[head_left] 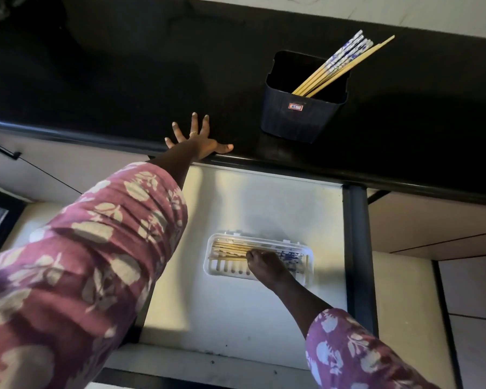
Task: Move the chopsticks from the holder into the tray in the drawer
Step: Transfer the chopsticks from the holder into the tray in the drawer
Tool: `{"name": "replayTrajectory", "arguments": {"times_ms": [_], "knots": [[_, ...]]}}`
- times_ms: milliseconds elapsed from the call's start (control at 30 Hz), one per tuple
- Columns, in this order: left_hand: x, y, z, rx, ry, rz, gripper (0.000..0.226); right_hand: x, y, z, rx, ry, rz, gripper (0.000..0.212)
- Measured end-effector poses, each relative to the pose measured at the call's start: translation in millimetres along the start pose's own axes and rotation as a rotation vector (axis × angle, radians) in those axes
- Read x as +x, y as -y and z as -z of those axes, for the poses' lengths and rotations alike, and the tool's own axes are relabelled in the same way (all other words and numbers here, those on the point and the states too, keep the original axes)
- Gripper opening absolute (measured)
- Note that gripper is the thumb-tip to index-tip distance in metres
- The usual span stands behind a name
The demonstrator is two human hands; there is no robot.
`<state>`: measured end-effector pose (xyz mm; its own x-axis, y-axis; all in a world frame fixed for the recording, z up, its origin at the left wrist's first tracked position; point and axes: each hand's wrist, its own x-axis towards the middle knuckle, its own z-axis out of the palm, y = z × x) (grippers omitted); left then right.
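The right hand (264,266) is down in the tray (209,258) in the open drawer (264,203), fingers bunched over the laid chopsticks (230,249). I cannot tell whether it grips them or only presses on them. The left hand (197,138) lies wide and flat on the worktop (124,80) edge, bracing and holding nothing. More chopsticks (337,69) lean in the holder (300,119), so the task looks partly done. To finish this step well, settle the sticks lengthwise, patterned ends on the same side, flat inside the rim with none riding over the wall. Let go only once they lie still, then lift straight up so nothing drags out
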<state>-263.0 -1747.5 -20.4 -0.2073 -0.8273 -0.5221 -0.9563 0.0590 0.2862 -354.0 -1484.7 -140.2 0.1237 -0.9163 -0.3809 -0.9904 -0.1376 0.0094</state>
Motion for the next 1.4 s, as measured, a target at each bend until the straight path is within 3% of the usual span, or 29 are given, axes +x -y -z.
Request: {"name": "replayTrajectory", "arguments": {"times_ms": [167,300,433,567,733,867,1067,1200,1333,1400], "knots": [[-2.9,-1.3,1.9,-0.010,-0.004,0.006,0.102,0.6,-1.0,3.9,-0.069,0.015,0.013,0.043],[-1.5,-1.5,0.7,-0.011,-0.006,0.016,0.102,2.3,-7.6,-6.1,-0.063,0.066,0.078,0.022],[1.5,-0.3,0.2,-0.019,-0.001,0.018,0.102,4.7,-10.8,-12.3,-0.108,0.142,0.119,0.030],[2.0,-0.3,-0.2,-0.024,-0.005,0.030,0.102,3.1,-12.6,-10.0,-0.112,0.070,0.132,0.028],[2.3,-0.6,-0.7,-0.035,-0.006,0.031,0.102,3.5,-19.6,-21.6,0.065,-0.048,0.180,0.053],[1.7,-1.8,-0.3,-0.039,-0.011,0.036,0.102,6.1,-23.8,-25.7,0.118,-0.023,0.197,0.052],[-4.7,-5.0,-0.2,-0.035,-0.028,0.040,0.098,-9.0,-31.7,-1.4,0.151,-0.254,0.271,0.056],[-9.3,-7.8,2.6,-0.050,-0.027,0.048,0.096,-9.1,-41.4,30.8,0.187,-0.527,0.381,0.045],[-12.7,-7.9,3.6,-0.035,-0.026,0.038,0.096,1.0,-65.6,76.0,0.237,-0.841,0.303,0.049],[-15.2,-8.1,3.1,-0.031,-0.033,0.030,0.096,6.3,-82.1,107.7,0.170,-0.993,0.218,0.042]]}}
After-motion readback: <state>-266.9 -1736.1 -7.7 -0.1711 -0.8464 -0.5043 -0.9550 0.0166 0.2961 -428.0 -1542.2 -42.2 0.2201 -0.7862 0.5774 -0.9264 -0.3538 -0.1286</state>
